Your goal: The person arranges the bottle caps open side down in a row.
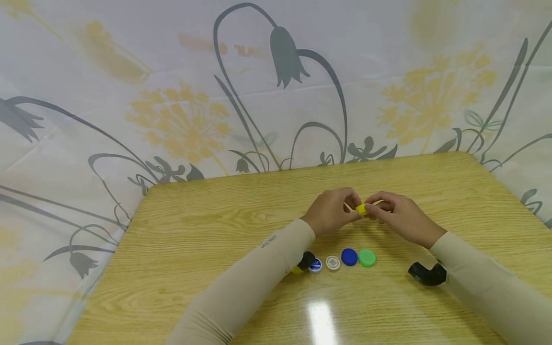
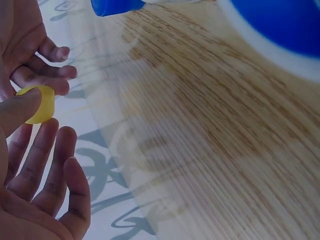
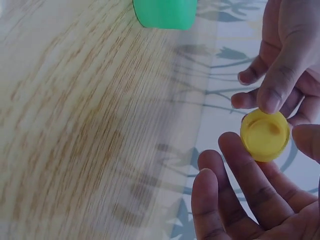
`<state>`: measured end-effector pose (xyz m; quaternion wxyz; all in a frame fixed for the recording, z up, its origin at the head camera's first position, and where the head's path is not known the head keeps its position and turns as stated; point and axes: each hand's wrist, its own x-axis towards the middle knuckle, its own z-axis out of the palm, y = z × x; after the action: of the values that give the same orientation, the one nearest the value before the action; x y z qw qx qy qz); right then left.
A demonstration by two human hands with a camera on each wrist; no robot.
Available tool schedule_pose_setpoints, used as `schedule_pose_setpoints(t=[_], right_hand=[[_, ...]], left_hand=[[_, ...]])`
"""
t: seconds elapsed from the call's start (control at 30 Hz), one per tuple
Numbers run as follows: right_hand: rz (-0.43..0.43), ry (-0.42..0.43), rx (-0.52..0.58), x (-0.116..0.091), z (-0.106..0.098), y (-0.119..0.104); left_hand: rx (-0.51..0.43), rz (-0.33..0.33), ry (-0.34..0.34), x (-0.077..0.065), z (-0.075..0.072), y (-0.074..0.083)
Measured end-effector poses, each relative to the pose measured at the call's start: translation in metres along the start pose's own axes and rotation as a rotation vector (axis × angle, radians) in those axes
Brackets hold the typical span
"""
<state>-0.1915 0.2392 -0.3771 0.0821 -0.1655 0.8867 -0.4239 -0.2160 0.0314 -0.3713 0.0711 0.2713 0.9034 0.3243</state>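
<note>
A small yellow bottle cap (image 1: 361, 209) is held up between the two hands over the table. My left hand (image 1: 332, 211) pinches it, thumb on its face in both wrist views. From the other side my right hand (image 1: 403, 218) holds its edge between thumb and index finger. Seen from the right wrist, the cap (image 3: 265, 136) turns its round face to the camera, and the other fingers of the right hand (image 3: 250, 200) spread below it. The left wrist view shows the cap (image 2: 44, 105) more from the side.
Nearer the person, a row of caps lies on the wooden table (image 1: 194, 239): green (image 1: 367, 258), dark blue (image 1: 349, 257), white (image 1: 333, 262), blue-and-white (image 1: 316, 265), and a yellow piece (image 1: 296, 270) partly hidden by the left sleeve. Black curved pieces (image 1: 427, 274) show beside both sleeves. Patterned cloth stands behind.
</note>
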Motion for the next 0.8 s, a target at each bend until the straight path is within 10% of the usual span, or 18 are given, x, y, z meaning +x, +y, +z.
schedule_pose_setpoints(t=[0.8], right_hand=[[-0.099, 0.055, -0.055, -0.0047, 0.0006, 0.0039]], left_hand=[[-0.005, 0.030, -0.051, -0.0041, -0.0042, -0.0003]])
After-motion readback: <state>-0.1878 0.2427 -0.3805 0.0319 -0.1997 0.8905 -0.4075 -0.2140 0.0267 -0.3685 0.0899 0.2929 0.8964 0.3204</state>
